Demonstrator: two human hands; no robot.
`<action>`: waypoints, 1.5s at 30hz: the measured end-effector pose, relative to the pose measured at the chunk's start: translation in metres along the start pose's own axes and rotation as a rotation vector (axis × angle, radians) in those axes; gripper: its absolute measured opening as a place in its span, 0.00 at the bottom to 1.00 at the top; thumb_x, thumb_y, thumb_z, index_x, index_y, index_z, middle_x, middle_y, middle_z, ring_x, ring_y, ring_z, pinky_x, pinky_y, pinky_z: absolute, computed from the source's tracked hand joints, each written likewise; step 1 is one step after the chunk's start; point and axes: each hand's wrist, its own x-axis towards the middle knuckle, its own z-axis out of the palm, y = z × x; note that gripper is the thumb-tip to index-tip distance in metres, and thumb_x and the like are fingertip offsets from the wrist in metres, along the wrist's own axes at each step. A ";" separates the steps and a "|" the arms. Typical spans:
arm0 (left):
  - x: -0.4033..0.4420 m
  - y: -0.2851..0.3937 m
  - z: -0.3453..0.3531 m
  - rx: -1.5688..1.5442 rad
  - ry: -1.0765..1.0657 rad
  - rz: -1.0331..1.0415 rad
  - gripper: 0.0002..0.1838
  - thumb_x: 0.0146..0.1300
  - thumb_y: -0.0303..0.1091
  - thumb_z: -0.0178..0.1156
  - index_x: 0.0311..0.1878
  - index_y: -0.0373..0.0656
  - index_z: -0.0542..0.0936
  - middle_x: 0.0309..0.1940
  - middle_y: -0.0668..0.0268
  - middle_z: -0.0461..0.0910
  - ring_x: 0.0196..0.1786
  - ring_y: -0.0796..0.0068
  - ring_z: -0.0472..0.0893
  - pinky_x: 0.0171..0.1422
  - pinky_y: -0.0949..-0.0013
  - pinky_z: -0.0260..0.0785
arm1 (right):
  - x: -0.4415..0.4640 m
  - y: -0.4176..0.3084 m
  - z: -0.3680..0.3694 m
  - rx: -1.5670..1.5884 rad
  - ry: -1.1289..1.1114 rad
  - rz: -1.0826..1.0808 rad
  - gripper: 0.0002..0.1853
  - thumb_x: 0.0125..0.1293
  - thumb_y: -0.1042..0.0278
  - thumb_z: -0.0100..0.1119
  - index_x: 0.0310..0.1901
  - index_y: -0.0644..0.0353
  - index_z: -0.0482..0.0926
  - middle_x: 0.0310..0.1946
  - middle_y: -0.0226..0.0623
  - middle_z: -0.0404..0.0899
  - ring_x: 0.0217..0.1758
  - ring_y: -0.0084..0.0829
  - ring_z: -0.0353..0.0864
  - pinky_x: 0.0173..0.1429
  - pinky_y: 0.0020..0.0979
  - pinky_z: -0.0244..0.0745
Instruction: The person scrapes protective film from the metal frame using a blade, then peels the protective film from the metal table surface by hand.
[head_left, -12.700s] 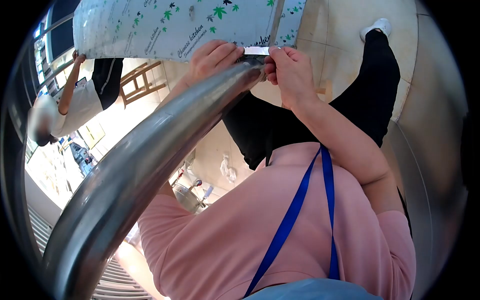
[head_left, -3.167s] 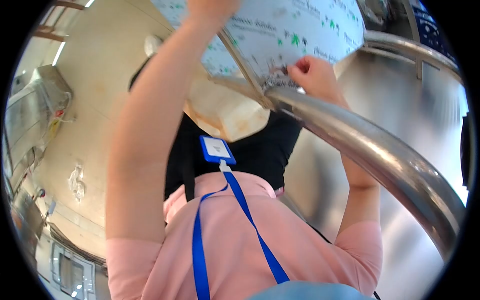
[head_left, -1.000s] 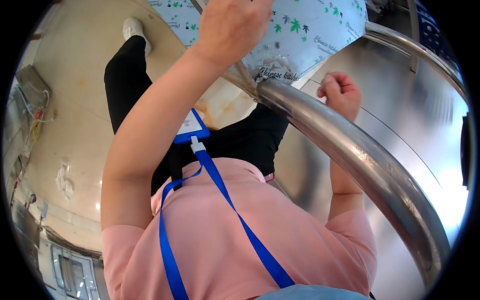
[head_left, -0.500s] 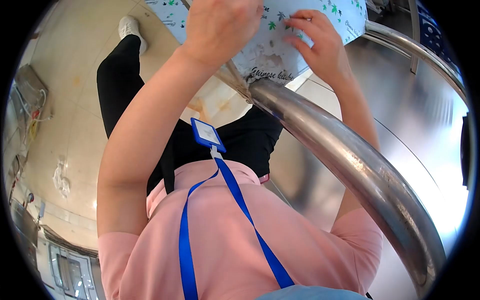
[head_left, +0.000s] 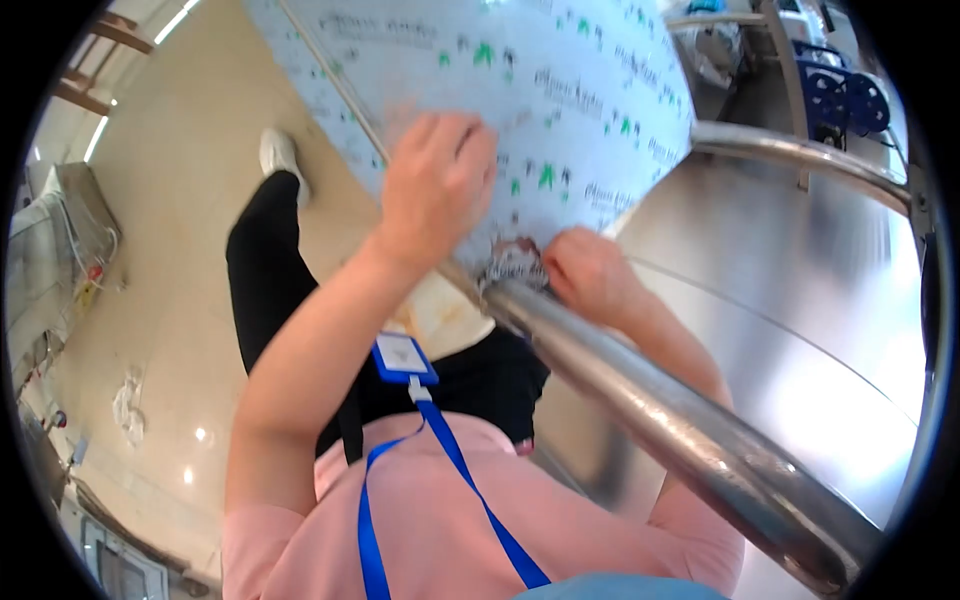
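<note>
A pale blue board or surface with a print of green leaves and black lettering (head_left: 590, 120) spreads out in front of me. Its near corner carries a worn, crumpled patch (head_left: 515, 268) where it meets a thick metal tube (head_left: 640, 375). My left hand (head_left: 437, 185) is over the printed surface by its left edge, fingers curled in and slightly blurred; what they hold, if anything, is hidden. Beside the crumpled patch is my right hand (head_left: 590, 272), its fingers drawn together at the patch's right side. Whether it pinches an edge there I cannot make out.
The metal tube runs from the near corner toward the lower right, and a thinner rail (head_left: 800, 155) curves off the right corner. Shiny metal sheeting (head_left: 780, 290) lies at right. Tiled floor (head_left: 170, 290) with a whitish scrap (head_left: 128, 408) is at left. A blue lanyard (head_left: 470, 465) hangs down my front.
The view has shifted, showing more of the printed surface. My right hand has come down to the crumpled corner, its spread fingers now drawn together. My left hand stays curled.
</note>
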 end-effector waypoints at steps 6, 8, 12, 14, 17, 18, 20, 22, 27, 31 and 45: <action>-0.006 0.008 -0.008 -0.029 -0.082 -0.035 0.08 0.43 0.22 0.59 0.30 0.39 0.76 0.31 0.63 0.73 0.35 0.62 0.73 0.39 0.66 0.67 | -0.003 -0.004 -0.003 0.003 -0.058 0.037 0.02 0.49 0.76 0.52 0.25 0.63 0.70 0.23 0.42 0.70 0.30 0.41 0.71 0.34 0.36 0.68; -0.002 0.005 -0.006 -0.024 -0.070 -0.025 0.08 0.41 0.22 0.59 0.29 0.39 0.75 0.31 0.63 0.73 0.35 0.63 0.72 0.39 0.66 0.67 | 0.001 -0.004 -0.020 0.000 0.024 0.057 0.02 0.49 0.77 0.53 0.25 0.63 0.71 0.25 0.42 0.71 0.31 0.41 0.73 0.35 0.36 0.69; -0.004 0.004 -0.005 -0.006 -0.088 -0.031 0.10 0.39 0.22 0.59 0.29 0.39 0.74 0.32 0.63 0.72 0.35 0.63 0.72 0.39 0.67 0.67 | 0.013 0.004 -0.044 -0.002 0.219 0.000 0.05 0.50 0.80 0.53 0.30 0.64 0.74 0.29 0.42 0.75 0.33 0.41 0.76 0.36 0.34 0.72; -0.002 0.004 -0.004 -0.008 -0.085 -0.041 0.11 0.39 0.22 0.59 0.31 0.39 0.74 0.33 0.63 0.73 0.37 0.63 0.72 0.40 0.67 0.67 | 0.030 0.009 -0.048 0.049 0.315 -0.033 0.07 0.50 0.81 0.52 0.33 0.65 0.75 0.31 0.42 0.76 0.33 0.40 0.76 0.35 0.32 0.72; -0.004 0.007 -0.005 -0.014 -0.114 -0.041 0.11 0.40 0.24 0.58 0.33 0.39 0.76 0.34 0.63 0.73 0.39 0.63 0.72 0.42 0.65 0.66 | 0.061 0.032 -0.034 0.115 0.374 -0.071 0.09 0.51 0.80 0.51 0.36 0.65 0.75 0.32 0.43 0.77 0.31 0.40 0.77 0.33 0.31 0.73; 0.000 0.008 -0.005 -0.003 -0.145 -0.019 0.12 0.41 0.25 0.58 0.33 0.40 0.76 0.35 0.63 0.73 0.40 0.63 0.72 0.43 0.64 0.66 | 0.073 0.036 -0.034 0.169 0.366 0.016 0.09 0.53 0.80 0.50 0.36 0.65 0.75 0.31 0.42 0.77 0.30 0.40 0.77 0.33 0.31 0.73; 0.000 0.018 -0.012 -0.005 -0.258 0.056 0.12 0.43 0.28 0.59 0.35 0.41 0.77 0.39 0.63 0.73 0.45 0.63 0.71 0.48 0.63 0.64 | 0.090 0.042 -0.028 0.214 0.348 0.172 0.08 0.56 0.75 0.49 0.37 0.63 0.76 0.28 0.41 0.78 0.27 0.42 0.77 0.33 0.32 0.73; 0.001 0.026 -0.009 0.036 -0.425 0.206 0.12 0.46 0.31 0.59 0.37 0.44 0.79 0.44 0.65 0.73 0.50 0.65 0.69 0.53 0.63 0.62 | 0.105 0.055 -0.025 -0.055 0.436 0.156 0.09 0.57 0.63 0.54 0.28 0.59 0.77 0.24 0.44 0.76 0.26 0.46 0.74 0.28 0.38 0.69; 0.030 -0.022 0.003 0.495 -0.436 0.255 0.10 0.50 0.31 0.59 0.37 0.45 0.80 0.41 0.65 0.75 0.48 0.69 0.72 0.52 0.69 0.63 | 0.127 0.074 -0.029 -0.116 0.455 -0.153 0.08 0.57 0.69 0.54 0.36 0.63 0.77 0.36 0.43 0.77 0.35 0.41 0.76 0.39 0.33 0.71; 0.065 -0.050 -0.006 0.419 -0.112 0.157 0.08 0.47 0.28 0.54 0.31 0.39 0.79 0.39 0.58 0.77 0.41 0.59 0.73 0.50 0.61 0.63 | 0.127 0.064 -0.029 -0.002 0.462 0.116 0.06 0.53 0.74 0.54 0.32 0.64 0.76 0.32 0.44 0.77 0.35 0.42 0.76 0.38 0.36 0.71; 0.010 -0.025 -0.019 -0.059 -0.007 0.026 0.05 0.47 0.22 0.57 0.30 0.37 0.76 0.35 0.58 0.74 0.41 0.56 0.72 0.45 0.62 0.66 | 0.057 0.022 0.006 -0.011 0.031 -0.022 0.06 0.50 0.70 0.57 0.30 0.60 0.76 0.33 0.37 0.74 0.39 0.38 0.74 0.40 0.34 0.70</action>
